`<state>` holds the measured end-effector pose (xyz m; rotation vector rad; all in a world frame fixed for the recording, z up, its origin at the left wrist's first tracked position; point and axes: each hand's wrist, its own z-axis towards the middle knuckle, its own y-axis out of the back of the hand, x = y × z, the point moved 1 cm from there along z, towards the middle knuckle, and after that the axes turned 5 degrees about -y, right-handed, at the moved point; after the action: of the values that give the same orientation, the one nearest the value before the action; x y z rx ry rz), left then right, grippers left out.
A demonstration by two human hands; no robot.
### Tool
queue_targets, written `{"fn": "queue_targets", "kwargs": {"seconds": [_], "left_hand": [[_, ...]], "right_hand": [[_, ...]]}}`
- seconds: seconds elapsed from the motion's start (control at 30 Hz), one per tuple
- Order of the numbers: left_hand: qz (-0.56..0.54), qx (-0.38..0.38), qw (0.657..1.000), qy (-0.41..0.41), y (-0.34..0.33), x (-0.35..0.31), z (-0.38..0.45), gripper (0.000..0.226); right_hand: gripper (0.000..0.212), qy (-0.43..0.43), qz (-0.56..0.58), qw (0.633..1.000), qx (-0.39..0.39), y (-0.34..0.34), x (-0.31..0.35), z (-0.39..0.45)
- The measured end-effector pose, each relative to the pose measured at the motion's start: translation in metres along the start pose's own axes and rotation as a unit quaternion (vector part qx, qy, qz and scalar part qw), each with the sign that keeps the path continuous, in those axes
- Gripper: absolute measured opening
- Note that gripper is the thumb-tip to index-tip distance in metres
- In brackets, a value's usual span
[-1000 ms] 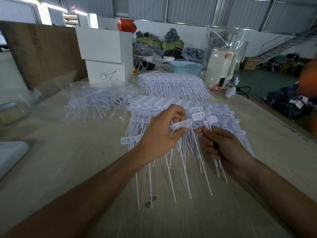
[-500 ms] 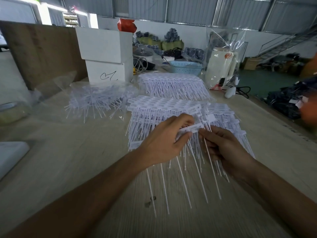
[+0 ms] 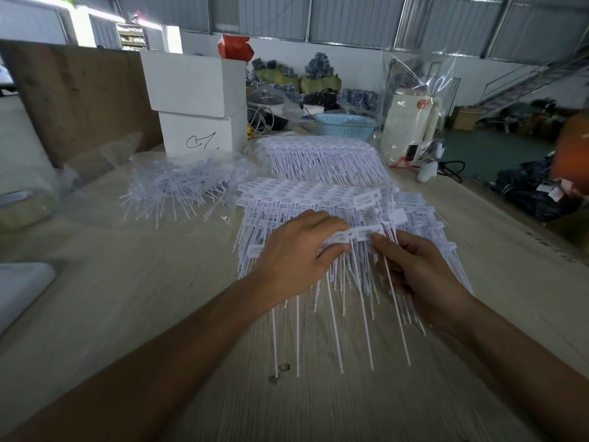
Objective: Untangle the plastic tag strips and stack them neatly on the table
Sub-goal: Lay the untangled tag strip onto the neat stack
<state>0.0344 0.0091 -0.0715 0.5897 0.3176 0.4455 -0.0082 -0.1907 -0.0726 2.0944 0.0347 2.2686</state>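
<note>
**Tag strips held by the head, tails hanging free over the stack**

Pinched at the flat label end between thumb and curled fingers of the left hand (image 3: 296,250): a small bunch of white plastic tag strips (image 3: 357,237), raised just above the near stack (image 3: 306,199). Closed on the same bunch from the other side, the right hand (image 3: 420,269), fingertips meeting the label end and one thin tail running down across the palm. Held by the heads, most likely, so that the long tails drop straight and comb clear of one another, and so that the labels line up with the row of labels already laid in the stack below. Tails seen fanning toward the near edge of the wooden table (image 3: 134,282), several reaching well past the stack.

Behind, a second neat stack (image 3: 322,157) with labels set the same way; to the left, a loose tangle of strips in a clear bag (image 3: 178,189), apparently the supply not yet sorted. Just beyond the tangle, two white boxes (image 3: 194,103); farther back and to the right, a blue basket (image 3: 345,126).

Open board on the near side and to the left, enough for drawing tails out toward the body. Less room on the right, where the near stack spreads toward the table edge. Risk, by the look of it, of hanging tails snagging the layers beneath when lowered.
</note>
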Motion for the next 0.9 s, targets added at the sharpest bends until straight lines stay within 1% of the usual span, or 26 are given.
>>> {"fn": "queue_targets", "kwargs": {"seconds": [0.27,0.43,0.57,0.67,0.73,0.9], "left_hand": [[-0.024,0.009,1.0,-0.007,0.0007,0.0009,-0.0005,0.021],[-0.039,0.025,0.999,0.007,0.0001,0.0028,-0.0011,0.019],[-0.077,0.042,0.996,0.026,0.0001,0.0031,-0.0002,0.019],[-0.126,0.042,0.99,0.05,0.0022,0.0016,0.0017,0.022],[-0.157,0.041,0.985,0.062,0.0036,0.001,0.0029,0.02],[-0.186,0.053,0.979,0.069,0.0031,0.0021,0.0036,0.014]], "right_hand": [[0.03,0.024,-0.022,0.999,0.014,-0.0003,0.0006,-0.002],[0.03,0.032,-0.023,0.999,0.022,-0.001,-0.0001,-0.0017],[0.03,0.048,-0.025,0.998,0.03,0.0008,-0.0009,-0.0013],[0.03,0.059,-0.027,0.997,0.043,0.0017,-0.0008,-0.0013],[0.028,0.065,-0.024,0.996,0.049,0.0021,-0.0005,-0.0013],[0.028,0.07,-0.027,0.996,0.054,0.004,-0.0004,-0.0014]]}}
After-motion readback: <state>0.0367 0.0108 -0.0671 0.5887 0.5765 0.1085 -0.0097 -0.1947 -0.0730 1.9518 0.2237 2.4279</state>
